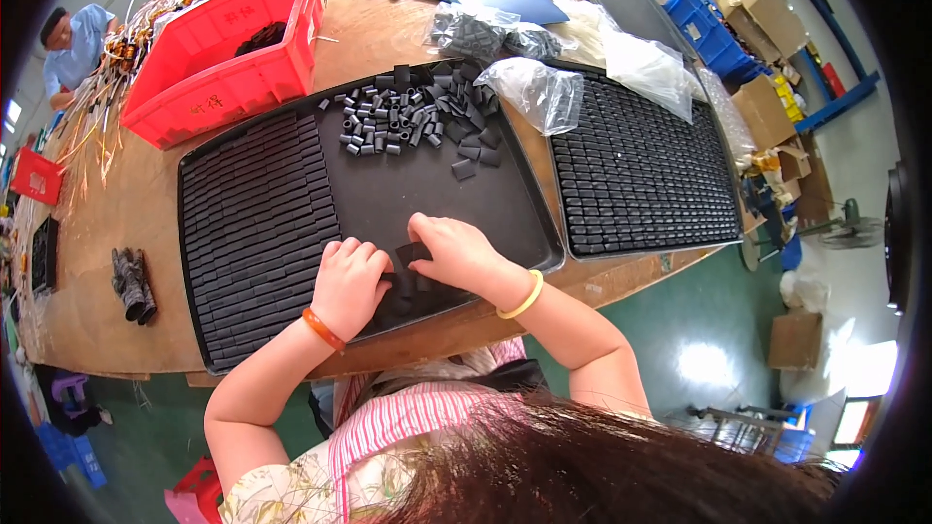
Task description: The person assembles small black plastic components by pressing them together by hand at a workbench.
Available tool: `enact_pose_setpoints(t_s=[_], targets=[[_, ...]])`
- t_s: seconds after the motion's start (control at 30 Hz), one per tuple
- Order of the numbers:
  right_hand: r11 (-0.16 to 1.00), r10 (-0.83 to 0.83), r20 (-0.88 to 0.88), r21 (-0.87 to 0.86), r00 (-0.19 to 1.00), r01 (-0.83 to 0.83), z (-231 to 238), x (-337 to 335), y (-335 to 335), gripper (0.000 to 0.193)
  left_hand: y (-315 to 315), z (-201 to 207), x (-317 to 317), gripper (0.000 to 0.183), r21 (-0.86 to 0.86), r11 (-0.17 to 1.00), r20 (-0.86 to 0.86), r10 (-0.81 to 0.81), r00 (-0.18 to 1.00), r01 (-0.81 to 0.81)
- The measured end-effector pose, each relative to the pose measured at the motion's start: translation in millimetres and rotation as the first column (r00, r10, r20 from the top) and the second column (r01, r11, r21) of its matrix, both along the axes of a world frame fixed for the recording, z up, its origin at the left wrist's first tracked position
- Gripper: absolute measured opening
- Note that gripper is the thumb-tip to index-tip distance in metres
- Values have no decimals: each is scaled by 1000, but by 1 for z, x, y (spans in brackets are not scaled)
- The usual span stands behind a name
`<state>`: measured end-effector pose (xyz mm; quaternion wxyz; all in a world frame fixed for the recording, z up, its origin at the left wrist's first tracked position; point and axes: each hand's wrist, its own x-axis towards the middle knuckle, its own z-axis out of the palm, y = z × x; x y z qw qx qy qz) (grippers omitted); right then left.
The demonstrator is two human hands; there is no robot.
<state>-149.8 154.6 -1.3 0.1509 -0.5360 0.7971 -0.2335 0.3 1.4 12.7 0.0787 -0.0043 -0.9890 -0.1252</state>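
Two hands low on the black tray, left hand curled knuckles-up over small black pieces, right hand pinching one piece, wrists bent inward

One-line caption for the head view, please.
Both hands, left and right, set small black blocks in rows on a black tray.

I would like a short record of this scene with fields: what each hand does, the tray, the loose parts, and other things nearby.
left hand: rests on black tray, fingers on small black pieces
right hand: pinches a small black piece
black tray: left part filled with neat rows of pieces
loose pieces: heap at tray's far side
second tray: to the right, full of rows
red bin: far left on table
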Motion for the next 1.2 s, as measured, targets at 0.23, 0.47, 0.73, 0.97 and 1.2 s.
enact_pose_setpoints(t_s=[0.23, 0.47, 0.73, 0.97, 1.2], targets=[[998, -54, 138, -15, 989, 56, -1, -14, 15, 43, -13, -2, -19, 14, 296, 951, -30, 105, 994, -92], [953, -59, 388, -252, 920, 167, 14, -6, 8, 31, -15, 17, -27, 18, 732, 661, 99, 135, 986, -164], [918, -113, 766, -164, 633, 362, 0, -7, -8, 19, -9, -4, -33, 40, 556, 831, -212, 175, 961, -28], [918, -55, 643, -268, 764, 292, -3, -3, -12, 24, -13, -12, -31, 38, 288, 955, -274, 149, 950, -67], [935, -1, 741, -238, 671, 264, -1, -8, -16, 25, -19, -16, -30, 21, 563, 819, -125, 212, 969, -107]])
